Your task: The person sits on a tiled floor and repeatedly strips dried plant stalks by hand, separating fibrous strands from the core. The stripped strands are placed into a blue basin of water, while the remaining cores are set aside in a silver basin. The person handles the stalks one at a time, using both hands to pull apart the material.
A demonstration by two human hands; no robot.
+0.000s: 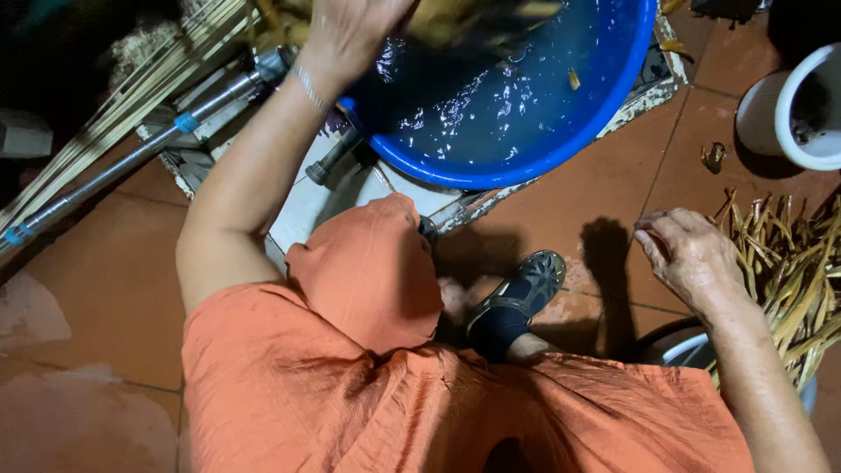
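My left hand [350, 31] reaches over the near rim of a large blue basin [561, 149] filled with water and grips a blurred bunch of yellowish plant stalks [455, 19] at the top of the view. My right hand [688, 254] hovers low on the right, fingers loosely pinched, right beside a pile of dry tan stalks [788, 271]. Whether it holds one of them is unclear. A small yellow piece [573, 79] floats in the water. I wear orange clothes and a dark sandal [517, 302].
Long pale sticks [114, 114] and a metal pole [131, 158] lie at upper left. A white pot [802, 109] stands at upper right. A pale container rim [692, 350] shows under my right forearm. The floor is reddish tile [96, 271].
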